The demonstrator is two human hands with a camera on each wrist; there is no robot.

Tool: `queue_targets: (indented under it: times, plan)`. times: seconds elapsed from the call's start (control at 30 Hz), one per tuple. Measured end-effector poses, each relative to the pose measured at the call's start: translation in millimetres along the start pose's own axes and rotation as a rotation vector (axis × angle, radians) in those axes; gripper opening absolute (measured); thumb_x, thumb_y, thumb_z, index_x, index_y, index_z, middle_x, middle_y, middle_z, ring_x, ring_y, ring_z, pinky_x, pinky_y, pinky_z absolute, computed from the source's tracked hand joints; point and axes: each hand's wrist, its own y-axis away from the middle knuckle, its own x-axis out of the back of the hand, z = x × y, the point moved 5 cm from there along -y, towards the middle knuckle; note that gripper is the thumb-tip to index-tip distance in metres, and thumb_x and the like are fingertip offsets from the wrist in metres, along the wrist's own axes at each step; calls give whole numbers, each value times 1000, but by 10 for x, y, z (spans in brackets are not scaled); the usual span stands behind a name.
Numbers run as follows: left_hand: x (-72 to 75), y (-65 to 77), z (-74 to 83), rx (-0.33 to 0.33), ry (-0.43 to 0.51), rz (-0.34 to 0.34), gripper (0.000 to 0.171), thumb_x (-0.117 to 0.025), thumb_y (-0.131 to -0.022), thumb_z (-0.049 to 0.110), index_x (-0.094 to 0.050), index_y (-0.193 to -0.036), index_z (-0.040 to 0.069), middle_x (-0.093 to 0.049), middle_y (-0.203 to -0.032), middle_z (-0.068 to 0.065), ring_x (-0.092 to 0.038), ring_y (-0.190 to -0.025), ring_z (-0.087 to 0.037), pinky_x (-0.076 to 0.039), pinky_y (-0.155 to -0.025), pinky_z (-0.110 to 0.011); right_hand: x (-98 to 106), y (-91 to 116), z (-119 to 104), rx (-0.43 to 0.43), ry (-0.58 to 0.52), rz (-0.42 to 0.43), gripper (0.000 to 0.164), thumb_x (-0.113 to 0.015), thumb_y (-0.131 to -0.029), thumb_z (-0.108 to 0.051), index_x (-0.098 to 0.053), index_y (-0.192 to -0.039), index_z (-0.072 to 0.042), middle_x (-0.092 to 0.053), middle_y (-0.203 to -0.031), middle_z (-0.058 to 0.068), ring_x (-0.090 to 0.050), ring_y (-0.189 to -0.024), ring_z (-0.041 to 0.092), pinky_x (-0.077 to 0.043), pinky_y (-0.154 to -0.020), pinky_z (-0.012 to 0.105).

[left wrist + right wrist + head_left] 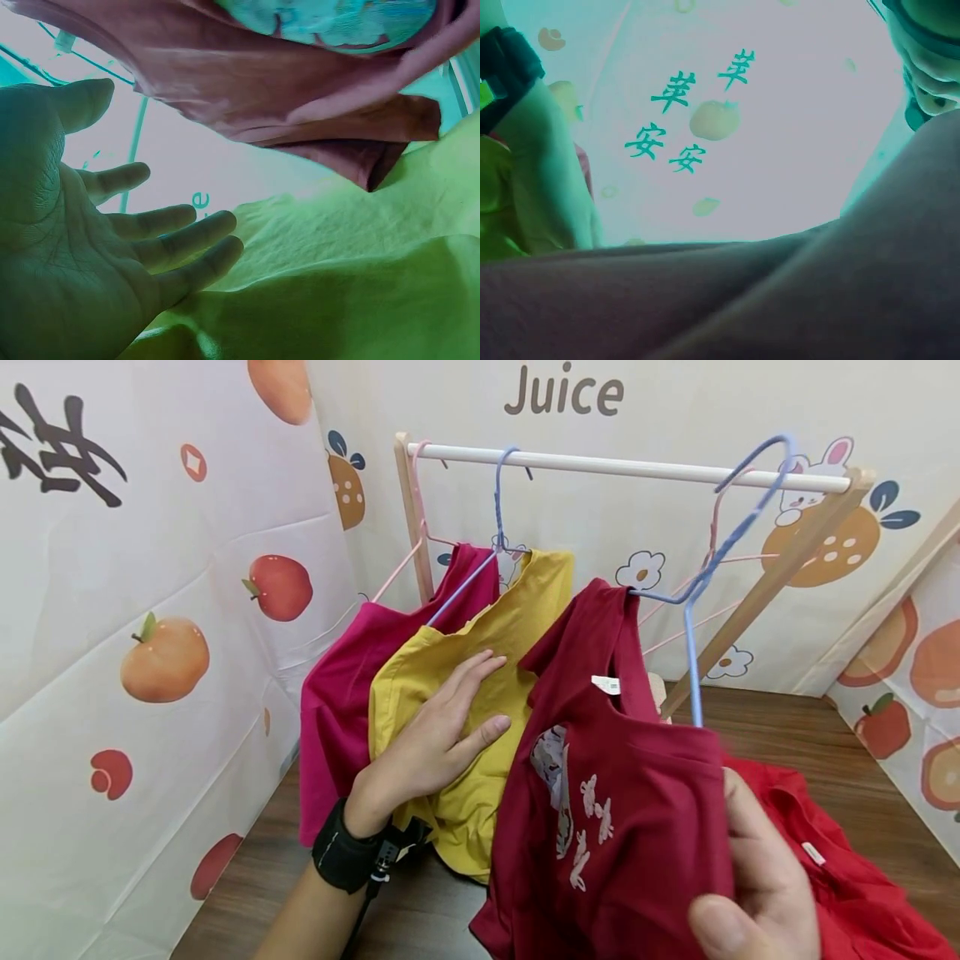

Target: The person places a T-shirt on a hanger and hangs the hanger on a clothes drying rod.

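Observation:
My right hand (772, 877) grips a dark red shirt (652, 810) at its right shoulder, thumb in front and fingers partly hidden. The shirt hangs on a blue hanger (693, 668), whose hook overlaps the right end of the white rail (622, 464) in the head view. My left hand (442, 735) lies over a yellow shirt (540, 589) with fingers extended, holding nothing. That shirt hangs from the rail on another blue hanger (497, 493). In the left wrist view, the left palm (90, 247) faces the dark red shirt (225, 82).
Left of the yellow shirt, a magenta shirt (330, 735) hangs on a pink hanger (397, 568). Another pink hanger (711, 535) hangs near the rail's wooden right post (765, 597). A bright red garment (862, 885) lies on the wooden table (757, 718). Fruit-printed cloth walls (187, 752) surround it.

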Motion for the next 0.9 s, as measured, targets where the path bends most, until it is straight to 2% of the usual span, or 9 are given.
queue_targets:
  times: [0.07, 0.1, 0.17, 0.27, 0.37, 0.43, 0.57, 0.73, 0.9]
  plan:
    - [-4, -8, 0, -2, 1, -4, 66, -54, -105, 41, -25, -162, 23, -24, -168, -1, -29, -155, -20, -34, -122, -50, -523, -353, -188, -12, 3, 46, 62, -58, -90, -10, -31, -137, 21, -70, -105, 28, -70, -87, 28, -52, -61, 36]
    - [-6, -13, 1, -3, 2, -6, 66, -55, -105, 40, -25, -162, 23, -24, -168, -2, -30, -154, -20, -34, -122, -50, -653, -456, -216, -23, -4, 66, 56, -56, -91, -8, -35, -135, 20, -70, -103, 26, -70, -85, 28, -53, -59, 36]
    - [-12, -20, -1, 1, 1, -11, 67, -55, -105, 41, -25, -162, 23, -24, -168, -2, -30, -154, -20, -34, -122, -49, -778, -620, -220, -48, 7, 92, 49, -51, -92, -4, -37, -133, 18, -68, -102, 26, -69, -85, 29, -54, -60, 36]
    - [-16, -22, -5, 10, -1, -17, 66, -55, -105, 41, -26, -161, 22, -25, -168, -1, -30, -154, -19, -34, -122, -49, -796, -788, -123, -90, 28, 100, 43, -47, -93, 0, -38, -131, 19, -66, -96, 27, -67, -79, 31, -54, -59, 38]
    - [-18, -19, -10, 17, -5, -20, 66, -55, -105, 41, -27, -161, 22, -25, -168, 0, -30, -154, -18, -34, -122, -48, -841, -982, -105, -123, 68, 99, 34, -42, -94, 3, -43, -127, 15, -67, -86, 20, -67, -69, 27, -54, -54, 39]
    - [-16, -15, -14, 18, -6, -19, 66, -55, -105, 41, -27, -161, 22, -25, -168, 0, -30, -154, -18, -34, -122, -48, -892, -1123, -128, -116, 93, 97, 29, -41, -94, 6, -47, -121, 11, -66, -77, 12, -65, -61, 22, -52, -49, 36]
    - [-14, -5, -17, 17, -3, -19, 65, -54, -105, 43, -27, -161, 23, -26, -168, -1, -30, -154, -18, -35, -122, -49, -990, -1372, -183, -90, 131, 104, 21, -41, -93, 9, -51, -111, 6, -61, -71, 3, -60, -54, 16, -48, -45, 32]
    - [-16, 0, -17, 23, -2, -24, 65, -53, -105, 45, -28, -161, 24, -27, -167, 3, -30, -154, -16, -35, -121, -48, -1029, -1609, -152, -113, 167, 127, 13, -46, -95, 4, -51, -107, 4, -50, -60, -1, -49, -45, 13, -44, -40, 31]
    - [-19, 2, -15, 18, 2, -25, 64, -52, -105, 45, -28, -160, 26, -28, -166, 4, -31, -153, -15, -35, -122, -47, -968, -1770, -30, -195, 238, 214, 9, -52, -95, -5, -54, -104, -3, -44, -59, -4, -40, -48, 9, -36, -41, 28]
